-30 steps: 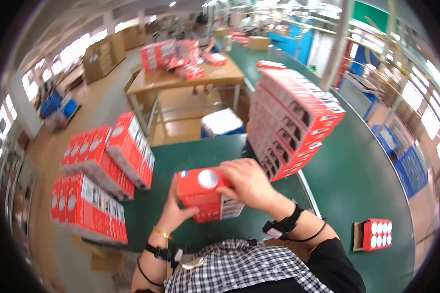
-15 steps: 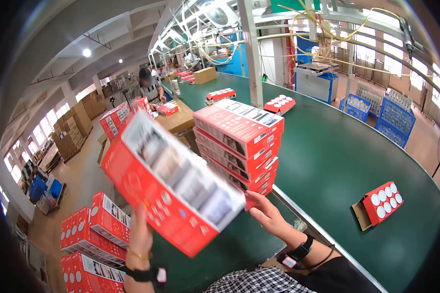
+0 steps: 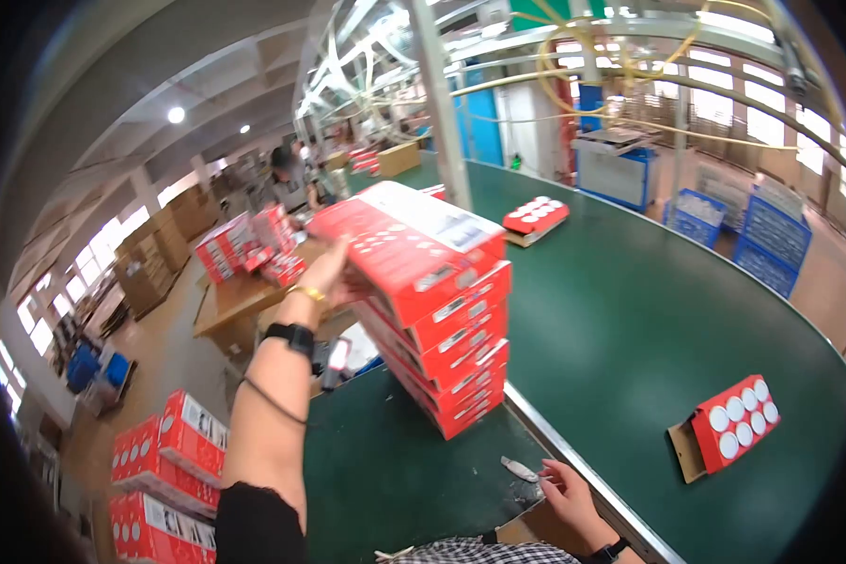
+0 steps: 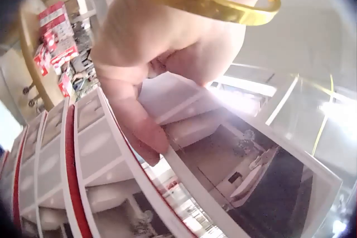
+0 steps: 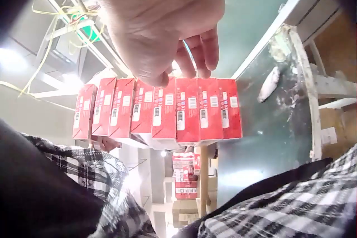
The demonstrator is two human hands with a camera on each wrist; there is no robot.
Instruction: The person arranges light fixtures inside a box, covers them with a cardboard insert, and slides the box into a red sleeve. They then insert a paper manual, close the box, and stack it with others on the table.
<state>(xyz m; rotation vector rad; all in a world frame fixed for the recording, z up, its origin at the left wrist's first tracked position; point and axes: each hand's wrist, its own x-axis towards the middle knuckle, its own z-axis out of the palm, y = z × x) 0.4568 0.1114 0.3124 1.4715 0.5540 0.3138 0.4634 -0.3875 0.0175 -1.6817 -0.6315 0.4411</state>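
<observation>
In the head view, my left hand (image 3: pixel 327 270) holds the left side of a red-and-white printed carton (image 3: pixel 414 240) at the top of a stack of similar cartons (image 3: pixel 456 348). The left wrist view shows my fingers (image 4: pixel 142 129) curled at the carton's edge, with a narrow gap between it and the carton below. Low over the green table (image 3: pixel 376 461), my right hand (image 3: pixel 571 503) has loosely bent fingers and nothing in them. Just left of its fingertips lies a slim whitish object (image 3: pixel 520 469). The right wrist view shows the stack's red end faces (image 5: pixel 187 109) beyond this hand.
More red cartons (image 3: pixel 164 470) stand at the lower left. On the green belt (image 3: pixel 620 357) to the right lie a red box with white circles (image 3: pixel 738 423), its flap out, and another farther back (image 3: pixel 536 218). A metal rail (image 3: pixel 573 451) divides table and belt. Someone stands behind, far left.
The carton, tilted in both hands half a second ago, now lies on top of the stack. My left hand moved forward with it; my right hand let go and dropped back toward the near table edge.
</observation>
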